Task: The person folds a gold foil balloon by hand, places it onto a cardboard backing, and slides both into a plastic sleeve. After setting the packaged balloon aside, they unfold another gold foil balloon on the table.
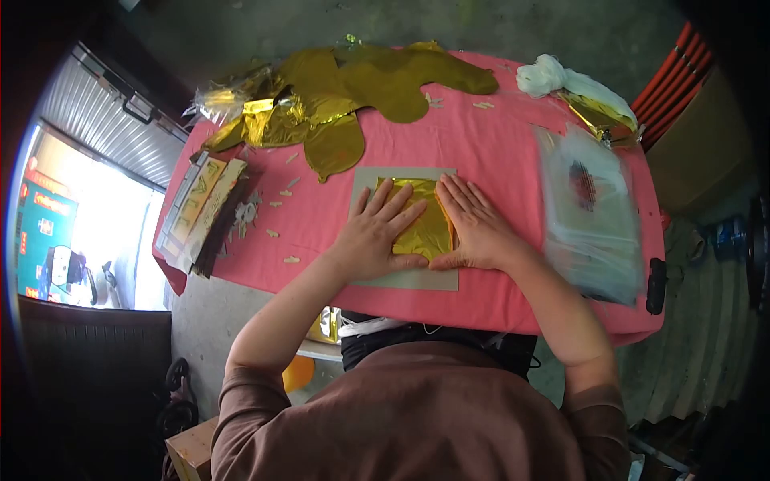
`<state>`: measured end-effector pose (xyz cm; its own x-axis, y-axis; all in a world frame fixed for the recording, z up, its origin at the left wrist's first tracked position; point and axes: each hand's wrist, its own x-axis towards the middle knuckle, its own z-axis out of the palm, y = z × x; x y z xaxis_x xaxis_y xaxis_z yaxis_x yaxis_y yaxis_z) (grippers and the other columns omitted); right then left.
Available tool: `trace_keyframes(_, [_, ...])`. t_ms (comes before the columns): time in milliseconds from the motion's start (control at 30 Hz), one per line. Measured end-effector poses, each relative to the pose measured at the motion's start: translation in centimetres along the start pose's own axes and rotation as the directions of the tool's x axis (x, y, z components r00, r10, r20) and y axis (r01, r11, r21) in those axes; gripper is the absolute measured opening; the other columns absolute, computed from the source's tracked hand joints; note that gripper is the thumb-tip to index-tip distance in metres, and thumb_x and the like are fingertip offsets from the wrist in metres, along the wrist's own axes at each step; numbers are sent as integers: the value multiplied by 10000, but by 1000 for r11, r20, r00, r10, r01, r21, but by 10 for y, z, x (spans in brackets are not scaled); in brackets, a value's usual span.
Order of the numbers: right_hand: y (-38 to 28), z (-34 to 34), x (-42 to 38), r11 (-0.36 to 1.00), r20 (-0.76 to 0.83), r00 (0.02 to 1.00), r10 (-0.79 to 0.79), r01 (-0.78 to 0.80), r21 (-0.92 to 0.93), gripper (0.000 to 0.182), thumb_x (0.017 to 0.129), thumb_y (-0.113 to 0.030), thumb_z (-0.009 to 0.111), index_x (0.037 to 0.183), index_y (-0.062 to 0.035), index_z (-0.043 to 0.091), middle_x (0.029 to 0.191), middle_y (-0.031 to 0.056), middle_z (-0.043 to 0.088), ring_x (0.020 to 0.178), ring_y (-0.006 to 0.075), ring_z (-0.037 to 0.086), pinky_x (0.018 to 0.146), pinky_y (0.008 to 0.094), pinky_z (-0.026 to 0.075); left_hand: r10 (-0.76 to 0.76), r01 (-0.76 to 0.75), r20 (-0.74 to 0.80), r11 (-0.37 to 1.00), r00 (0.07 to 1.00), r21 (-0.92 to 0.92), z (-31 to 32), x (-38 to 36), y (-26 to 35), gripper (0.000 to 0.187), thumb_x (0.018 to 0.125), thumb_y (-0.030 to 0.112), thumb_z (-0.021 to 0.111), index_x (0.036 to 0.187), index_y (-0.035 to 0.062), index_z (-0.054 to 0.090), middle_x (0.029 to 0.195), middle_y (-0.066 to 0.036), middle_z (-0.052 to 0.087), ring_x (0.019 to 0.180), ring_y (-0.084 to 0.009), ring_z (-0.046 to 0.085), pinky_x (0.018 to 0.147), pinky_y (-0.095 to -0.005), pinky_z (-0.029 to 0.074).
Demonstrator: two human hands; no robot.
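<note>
A folded gold foil sheet [419, 232] lies on a flat grey board [433, 280] near the front middle of the pink-covered table. My left hand [381, 232] rests flat over the foil's left side, fingers spread. On the right edge of the foil lies my right hand [473, 224], palm down, with its fingers stretched out and slightly apart. The two thumbs point toward each other near the foil's lower edge, with a small gap between them. Foil shows between the hands; the parts under the palms are hidden.
Flat gold foil balloons [385, 80] lie at the table's far side. A box of papers [200, 208] and small pale strips are at left. Clear plastic bags [592, 216] lie at right, below a white string bundle [561, 78]. The pink cloth [313, 216] covers the table.
</note>
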<state>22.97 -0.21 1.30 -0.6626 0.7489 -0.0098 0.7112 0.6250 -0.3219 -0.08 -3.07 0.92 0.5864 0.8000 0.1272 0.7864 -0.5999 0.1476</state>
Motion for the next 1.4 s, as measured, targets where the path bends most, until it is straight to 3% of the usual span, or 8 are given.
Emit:
trace_keyframes(67, [5,1,0,999,47,998,40,-42,32,1292,586,-712,677,1446,59,100,1524,224,103,1434,293,66,1169,381,67,10,-11,-23,1000,1000,-14,2,1,0,843,767,685,532,1413,164,378,1470,-155,318,1374,-400,226,1106,-538,183])
trace_keyframes(400, [17,-11,-6,983,120,976,179,-184,25,1279,597,-659,716,1447,61,88,1521,243,94,1434,305,55,1164,378,84,-34,33,-10,999,999,-22,0,0,8,832,783,643,558,1424,152,356,1486,-159,282,1383,-395,203,1119,-498,179])
trace_keyframes(467, [25,-5,-3,894,13,969,245,-231,384,1166,693,-616,679,1451,53,96,1517,247,105,1435,304,54,1161,408,84,-32,32,-10,999,999,-22,-1,0,9,828,784,640,559,1423,153,358,1486,-158,283,1384,-393,201,1119,-498,178])
trace_keyframes(500, [19,-8,-4,894,12,970,244,-230,384,1166,693,-616,679,1451,53,96,1517,247,105,1435,304,54,1161,408,84,-32,32,-13,999,999,-19,-1,0,9,823,785,638,559,1421,155,360,1486,-156,284,1385,-392,200,1120,-498,176])
trace_keyframes(567, [-2,-14,-5,1000,-21,1000,16,-16,-18,1028,799,-588,589,1452,45,111,1519,242,102,1436,307,45,1157,441,67,-35,35,-7,999,999,-9,-2,0,8,818,787,628,563,1424,157,358,1488,-154,281,1385,-393,198,1120,-498,177])
trace_keyframes(833, [-15,13,-9,989,54,994,-95,100,-108,879,903,-597,368,1445,54,133,1521,234,90,1434,317,31,1156,455,15,-64,60,-21,984,998,-168,-21,16,-4,550,779,356,649,1252,101,535,1288,-130,495,1241,-337,410,1077,-484,259])
trace_keyframes(1000, [-17,11,-8,984,68,994,-80,90,-152,868,908,-592,354,1440,61,140,1507,242,141,1432,324,49,1156,459,13,-74,-19,-238,930,969,-368,13,55,-22,267,797,90,578,1061,56,600,1093,-106,563,1064,-305,508,930,-418,395])
trace_keyframes(1400, [-18,16,-13,986,0,992,-124,123,-114,871,903,-610,354,1427,64,183,1487,243,199,1423,333,98,1152,472,18,-82,-57,-290,896,954,-441,22,72,-25,188,844,61,542,1026,28,578,928,-123,612,922,-320,583,858,-406,439])
